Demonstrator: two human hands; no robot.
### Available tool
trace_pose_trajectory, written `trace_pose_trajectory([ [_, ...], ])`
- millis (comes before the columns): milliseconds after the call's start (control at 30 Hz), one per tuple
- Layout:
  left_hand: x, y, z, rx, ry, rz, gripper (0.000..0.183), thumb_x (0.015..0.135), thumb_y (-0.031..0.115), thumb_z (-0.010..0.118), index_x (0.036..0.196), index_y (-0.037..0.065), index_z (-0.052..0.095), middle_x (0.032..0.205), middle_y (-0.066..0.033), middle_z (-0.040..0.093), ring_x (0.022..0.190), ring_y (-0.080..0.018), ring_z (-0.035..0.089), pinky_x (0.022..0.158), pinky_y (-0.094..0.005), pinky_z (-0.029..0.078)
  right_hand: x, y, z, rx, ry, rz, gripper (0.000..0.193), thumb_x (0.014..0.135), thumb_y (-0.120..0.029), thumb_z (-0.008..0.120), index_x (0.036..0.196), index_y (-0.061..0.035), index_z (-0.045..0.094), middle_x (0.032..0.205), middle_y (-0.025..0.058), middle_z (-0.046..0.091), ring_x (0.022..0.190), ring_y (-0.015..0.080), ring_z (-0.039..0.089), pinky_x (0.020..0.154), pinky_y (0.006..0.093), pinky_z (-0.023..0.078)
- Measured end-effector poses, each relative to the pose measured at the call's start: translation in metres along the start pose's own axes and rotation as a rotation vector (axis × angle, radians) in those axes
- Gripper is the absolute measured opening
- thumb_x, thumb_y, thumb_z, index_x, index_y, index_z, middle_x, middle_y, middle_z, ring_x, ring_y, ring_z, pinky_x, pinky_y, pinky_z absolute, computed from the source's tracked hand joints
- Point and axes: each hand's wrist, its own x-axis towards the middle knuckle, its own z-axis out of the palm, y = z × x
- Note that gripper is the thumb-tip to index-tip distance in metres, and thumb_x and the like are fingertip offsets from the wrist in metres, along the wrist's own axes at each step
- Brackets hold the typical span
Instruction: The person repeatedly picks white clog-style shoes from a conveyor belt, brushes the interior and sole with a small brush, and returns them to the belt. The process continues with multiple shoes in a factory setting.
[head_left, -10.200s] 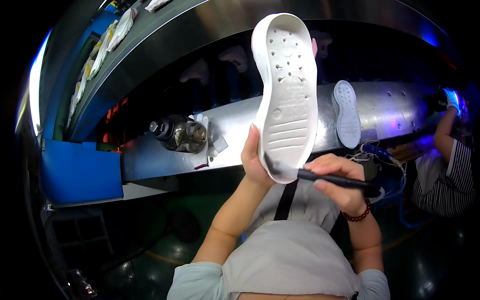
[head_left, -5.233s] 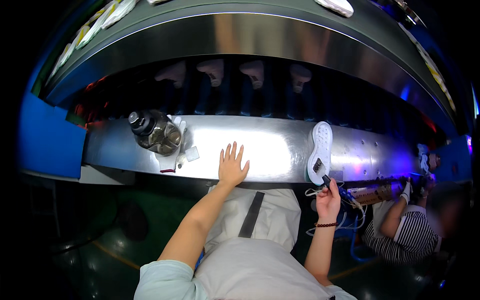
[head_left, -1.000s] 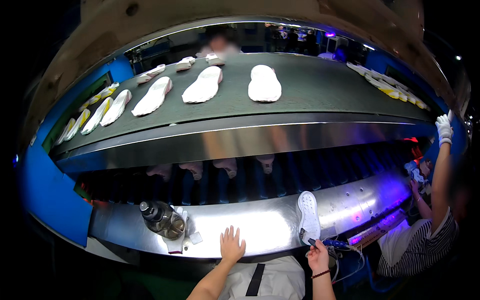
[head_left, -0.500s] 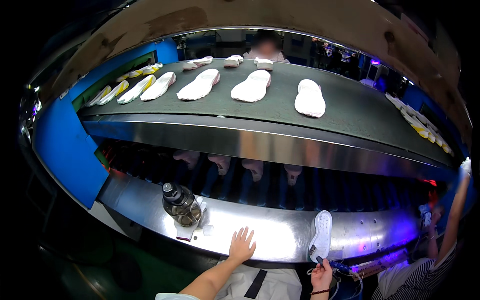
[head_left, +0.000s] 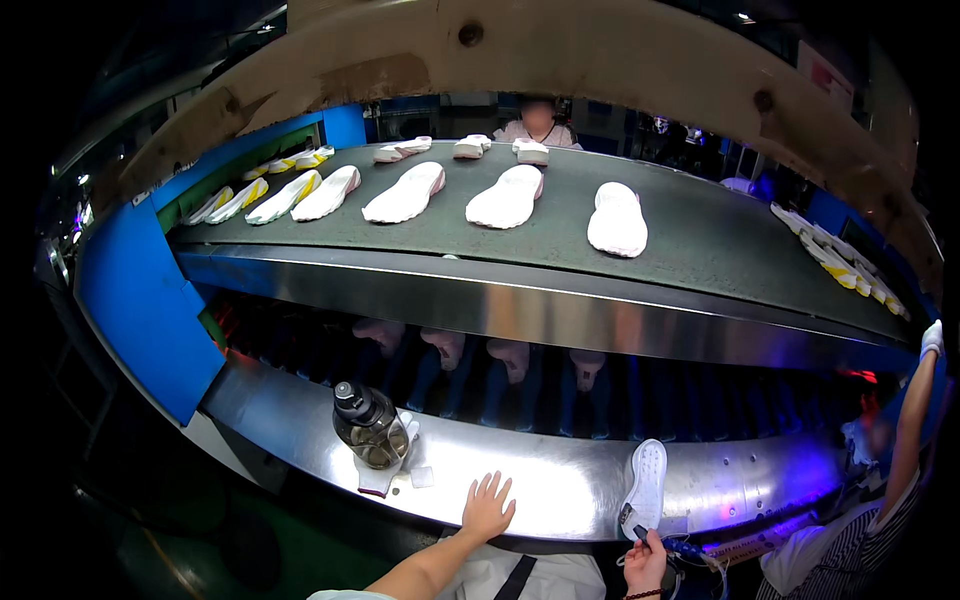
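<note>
My left hand lies flat with fingers spread on the shiny metal ledge, holding nothing. To its right, a white shoe part with small dots along it rests lengthwise on the same ledge. My right hand is at the near end of that part, thumb and fingers pinched on a small dark piece. Whether this piece is joined to the shoe part or is a separate tool, I cannot tell. Left of my left hand stands a dark transparent bottle on a white cloth or glove.
Several white soles lie on the dark conveyor belt above. Below it, pinkish shoe parts sit in a dark slot. A blue panel borders the left. One co-worker reaches in at right; another is beyond the belt.
The view has tilted slightly, so the scene sits a little lower. My hands keep their places on the ledge and at the shoe part.
</note>
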Motion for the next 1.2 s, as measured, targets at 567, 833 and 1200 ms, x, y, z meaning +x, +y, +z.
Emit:
trace_pose_trajectory([
  [567, 0.001, 0.004, 0.01, 0.061, -0.035, 0.016, 0.046, 0.08, 0.034, 0.038, 0.118, 0.01, 0.041, 0.124, -0.015, 0.034, 0.116, -0.0281, 0.029, 0.096, -0.0437, 0.018, 0.027, 0.019, -0.061, 0.139, -0.151, 0.06, 0.007, 0.074, -0.007, 0.055, 0.081, -0.0084, 0.053, 0.071, 0.0028, 0.056, 0.058, 0.0108, 0.051, 0.045, 0.0214, 0.041],
  [833, 0.002, 0.006, 0.012, 0.031, -0.03, 0.014, 0.046, 0.08, 0.035, 0.038, 0.118, 0.011, 0.042, 0.124, -0.0149, 0.034, 0.116, -0.0281, 0.029, 0.096, -0.0443, 0.018, 0.023, 0.017, -0.059, 0.106, -0.157, 0.04, 0.009, 0.071, -0.003, 0.055, 0.077, -0.0098, 0.052, 0.066, 0.0016, 0.053, 0.056, 0.0108, 0.05, 0.045, 0.0206, 0.041],
  [1200, 0.005, 0.014, 0.006, 0.041, -0.021, 0.011, 0.045, 0.079, 0.035, 0.04, 0.117, 0.011, 0.043, 0.123, -0.0149, 0.036, 0.115, -0.0281, 0.03, 0.095, -0.0444, 0.02, 0.029, 0.011, -0.053, 0.198, -0.223, -0.054, 0.013, 0.071, -0.006, 0.057, 0.084, -0.0066, 0.052, 0.075, 0.0048, 0.056, 0.067, 0.0117, 0.054, 0.055, 0.022, 0.046],
])
